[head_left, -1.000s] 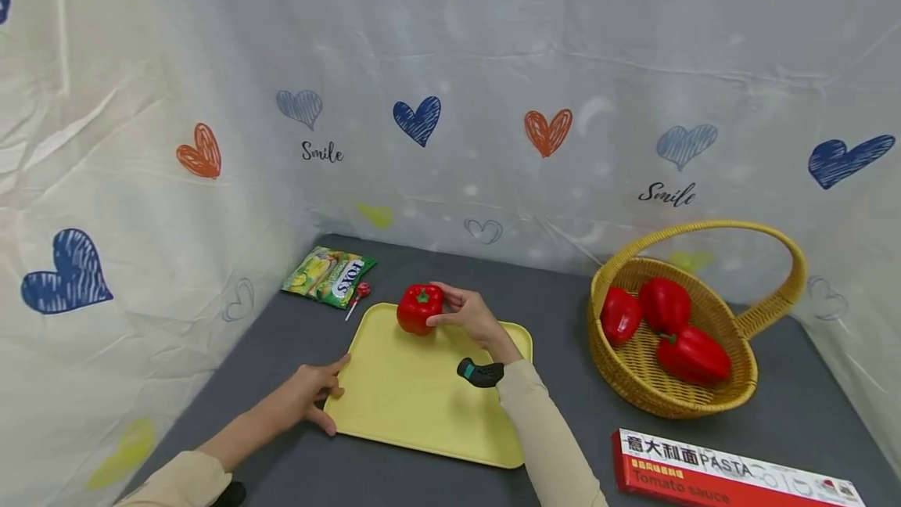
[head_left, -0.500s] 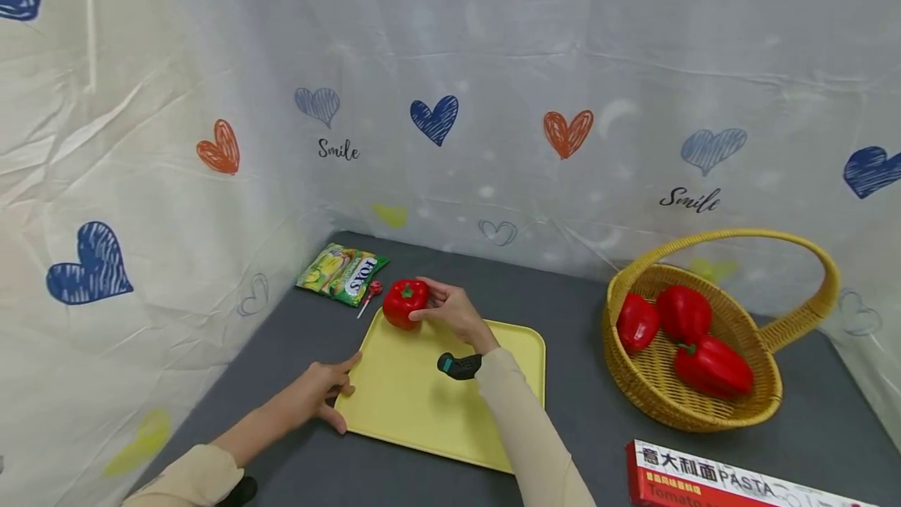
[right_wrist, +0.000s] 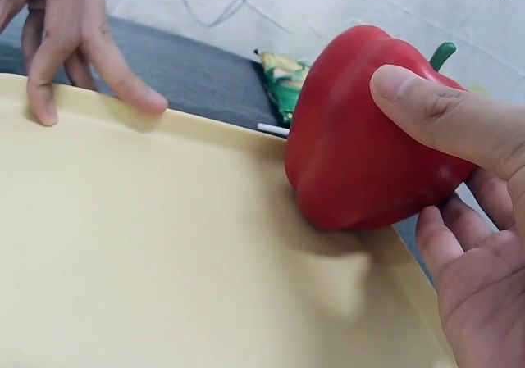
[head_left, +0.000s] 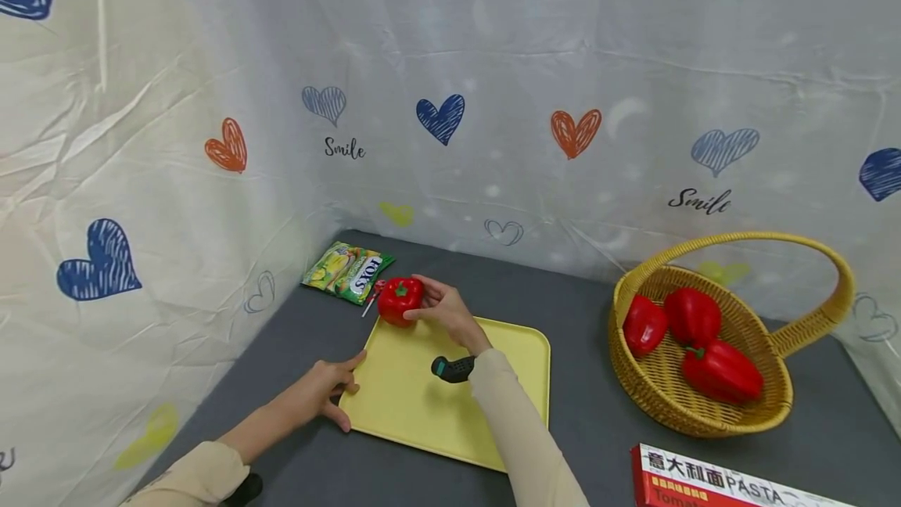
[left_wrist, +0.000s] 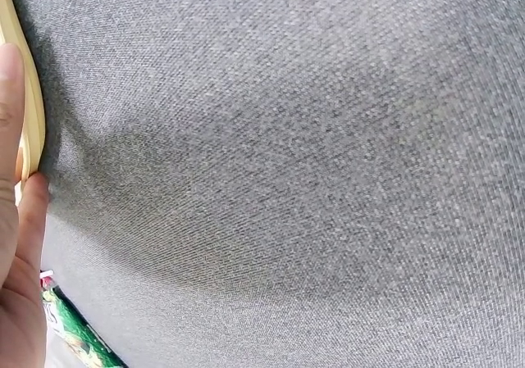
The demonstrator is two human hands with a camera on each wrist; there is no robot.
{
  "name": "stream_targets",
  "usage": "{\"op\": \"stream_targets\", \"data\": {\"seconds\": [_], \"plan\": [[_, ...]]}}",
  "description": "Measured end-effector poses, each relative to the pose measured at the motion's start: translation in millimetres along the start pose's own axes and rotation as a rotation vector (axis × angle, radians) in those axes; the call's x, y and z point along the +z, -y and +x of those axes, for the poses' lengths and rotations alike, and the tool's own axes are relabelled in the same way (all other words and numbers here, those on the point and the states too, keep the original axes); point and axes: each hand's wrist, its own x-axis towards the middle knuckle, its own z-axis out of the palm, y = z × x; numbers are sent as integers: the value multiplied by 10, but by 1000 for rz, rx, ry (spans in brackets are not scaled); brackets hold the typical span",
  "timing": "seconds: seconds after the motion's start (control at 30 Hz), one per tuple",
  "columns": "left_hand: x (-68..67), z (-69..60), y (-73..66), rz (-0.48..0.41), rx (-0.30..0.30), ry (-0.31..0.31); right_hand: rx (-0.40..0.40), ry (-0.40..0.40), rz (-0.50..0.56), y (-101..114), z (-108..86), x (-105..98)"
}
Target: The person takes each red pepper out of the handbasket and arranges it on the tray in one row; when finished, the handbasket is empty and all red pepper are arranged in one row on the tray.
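Observation:
My right hand (head_left: 450, 318) pinches a red bell pepper (head_left: 400, 300) at the far left corner of a yellow tray (head_left: 450, 413). In the right wrist view, the thumb presses the side of the pepper (right_wrist: 353, 147), and fingers curl beneath it; its green stem tips up to the right. Whether the pepper touches the tray I cannot tell. My left hand (head_left: 324, 393) holds the tray's left edge near the front corner, thumb and fingertips at the rim. Only some of its fingers show at the left wrist view's edge, beside the tray rim (left_wrist: 33, 114).
A green FOX'S candy bag (head_left: 348, 272) lies at the far left. Beside it a lollipop (head_left: 373, 300) is partly hidden by the pepper. On the right stands a yellow wicker basket (head_left: 633, 382) with several red peppers (head_left: 721, 372); a pasta box (head_left: 711, 476) lies in front.
My right hand has carried the pepper left toward the tray's far left corner, close to the lollipop. The head view has turned slightly left. My left hand stays at the tray edge.

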Motion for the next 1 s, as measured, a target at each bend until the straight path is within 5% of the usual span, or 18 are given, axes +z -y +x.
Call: {"op": "stream_targets", "data": {"seconds": [0.57,1.0], "plan": [[2,131,-46,36,27,17,-114,72,-12,233,-310,-384],[-2,38,-11,62,62,-11,-254,72,-57,610,-1310,-1129]]}}
